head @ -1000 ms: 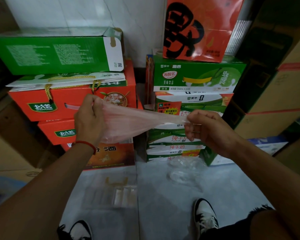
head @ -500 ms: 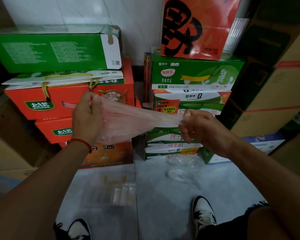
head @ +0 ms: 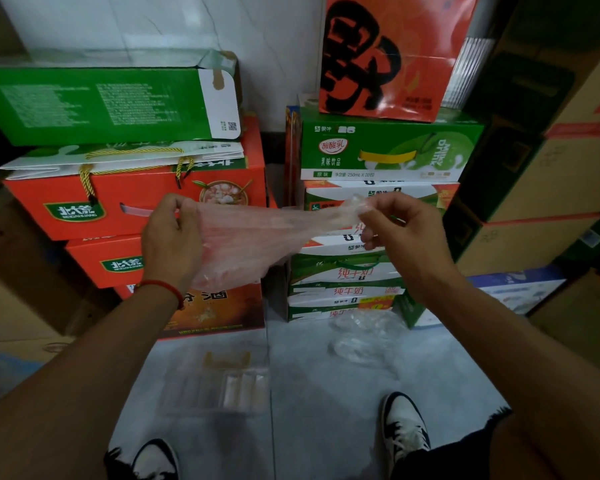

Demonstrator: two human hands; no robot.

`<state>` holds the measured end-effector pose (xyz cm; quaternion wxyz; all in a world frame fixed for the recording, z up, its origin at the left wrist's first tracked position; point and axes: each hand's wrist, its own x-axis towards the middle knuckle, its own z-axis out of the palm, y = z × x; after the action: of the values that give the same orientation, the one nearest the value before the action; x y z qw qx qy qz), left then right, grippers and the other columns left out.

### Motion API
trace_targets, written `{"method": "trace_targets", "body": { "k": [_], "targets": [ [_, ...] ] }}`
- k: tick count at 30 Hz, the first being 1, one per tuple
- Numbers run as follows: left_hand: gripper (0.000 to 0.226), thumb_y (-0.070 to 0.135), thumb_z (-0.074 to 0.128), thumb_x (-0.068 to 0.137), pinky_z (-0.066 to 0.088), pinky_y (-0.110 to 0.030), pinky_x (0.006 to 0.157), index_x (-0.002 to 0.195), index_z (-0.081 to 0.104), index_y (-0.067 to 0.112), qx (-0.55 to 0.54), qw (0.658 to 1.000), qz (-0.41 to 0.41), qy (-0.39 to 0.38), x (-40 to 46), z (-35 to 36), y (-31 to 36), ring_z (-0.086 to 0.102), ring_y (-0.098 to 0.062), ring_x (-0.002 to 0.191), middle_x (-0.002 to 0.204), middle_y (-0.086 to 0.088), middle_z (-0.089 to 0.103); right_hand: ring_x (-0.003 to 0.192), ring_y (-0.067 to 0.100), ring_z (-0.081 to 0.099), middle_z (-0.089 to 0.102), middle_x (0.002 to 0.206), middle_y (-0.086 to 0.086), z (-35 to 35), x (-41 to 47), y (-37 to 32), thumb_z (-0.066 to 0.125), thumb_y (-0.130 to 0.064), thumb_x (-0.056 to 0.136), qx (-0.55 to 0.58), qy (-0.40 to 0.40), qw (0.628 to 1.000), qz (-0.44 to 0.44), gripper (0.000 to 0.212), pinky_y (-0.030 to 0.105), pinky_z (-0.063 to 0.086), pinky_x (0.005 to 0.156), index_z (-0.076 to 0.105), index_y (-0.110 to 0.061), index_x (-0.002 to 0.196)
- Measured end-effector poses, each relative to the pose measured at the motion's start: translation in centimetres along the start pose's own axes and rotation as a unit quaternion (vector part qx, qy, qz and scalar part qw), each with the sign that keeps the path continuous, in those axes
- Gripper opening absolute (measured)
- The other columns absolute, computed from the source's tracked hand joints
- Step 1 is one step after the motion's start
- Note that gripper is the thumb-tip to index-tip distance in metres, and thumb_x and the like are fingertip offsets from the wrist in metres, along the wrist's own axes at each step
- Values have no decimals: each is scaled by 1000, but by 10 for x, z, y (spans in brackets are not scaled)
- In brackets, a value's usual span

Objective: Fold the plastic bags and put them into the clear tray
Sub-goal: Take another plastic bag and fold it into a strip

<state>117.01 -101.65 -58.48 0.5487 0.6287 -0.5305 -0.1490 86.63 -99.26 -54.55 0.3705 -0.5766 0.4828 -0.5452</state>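
Observation:
A thin clear plastic bag is stretched in the air between both hands, in front of the stacked boxes. My left hand pinches its wide end at the left. My right hand pinches the narrow crumpled end at the right. Below on the grey floor lies the clear tray, with a few folded bags in its right part. A loose heap of clear plastic bags lies on the floor to the right of the tray.
Red boxes and a green box are stacked at the left, green and white drink cartons at the centre, brown cartons at the right. My two shoes stand on the floor near the tray.
My right hand has lifted slightly and regripped the bag's narrow end, which now sticks up crumpled between its fingers. The left hand stays put, holding the wide end.

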Motion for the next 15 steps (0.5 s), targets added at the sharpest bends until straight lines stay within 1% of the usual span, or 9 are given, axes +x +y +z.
{"method": "trace_targets", "body": {
  "k": [3,4,6,9,11,12,13,14,15],
  "targets": [
    [31,36,40,107,51,-48,68,89,54,15,18,999,-25,20,4,-6,-6,53,-24,71,78,-8,56,80,21,60,64,81,9,-11,1,5,70,-20,96,41,-146,986,67,14,31,55,72,72,-11,86],
    [31,35,41,107,52,-49,69,89,54,15,25,999,-31,20,5,-8,-7,54,-25,71,79,-10,57,81,21,59,62,83,9,-14,1,6,70,-22,97,66,-188,976,91,17,31,54,74,71,-10,86],
    [29,33,42,107,52,-50,69,91,55,14,37,999,-31,6,5,-9,-9,56,-27,72,81,-13,60,82,18,57,59,85,6,-16,-1,8,63,-22,93,145,-245,947,147,16,33,52,75,69,-12,81],
    [25,30,42,107,47,-42,67,97,58,13,52,998,-13,-19,2,-4,-4,56,-25,74,84,-11,61,80,19,52,55,83,3,-12,-3,3,60,-23,84,292,-305,883,203,13,35,48,75,57,-14,74],
    [25,30,42,108,42,-32,61,100,58,13,60,998,-7,-20,0,0,2,52,-15,70,82,-5,58,77,21,48,50,82,6,-10,-3,-3,62,-28,82,345,-344,849,205,24,35,45,70,47,-13,72],
    [25,30,42,108,40,-29,59,99,58,14,61,998,-5,-20,-1,2,4,51,-12,68,81,-3,57,73,22,47,48,79,7,-9,-3,-5,63,-30,83,318,-360,852,206,30,35,44,67,43,-12,69],
    [25,31,42,108,40,-28,58,98,58,14,57,998,-1,-18,-2,2,5,51,-11,67,80,-4,57,69,22,46,47,74,7,-8,-3,-6,62,-31,84,240,-367,876,201,33,34,44,65,44,-12,63],
    [25,31,41,108,41,-29,58,97,57,14,45,999,4,-13,-2,2,7,51,-13,66,79,-5,57,65,22,45,48,68,6,-8,-4,-5,59,-33,88,120,-360,907,182,38,34,43,65,50,-13,57],
    [26,31,41,107,41,-31,59,96,57,14,34,999,7,-8,-2,1,7,51,-15,66,79,-4,57,62,23,44,48,64,6,-7,-5,-1,58,-36,93,-4,-342,928,151,45,34,43,64,56,-12,56]
  ]
}}
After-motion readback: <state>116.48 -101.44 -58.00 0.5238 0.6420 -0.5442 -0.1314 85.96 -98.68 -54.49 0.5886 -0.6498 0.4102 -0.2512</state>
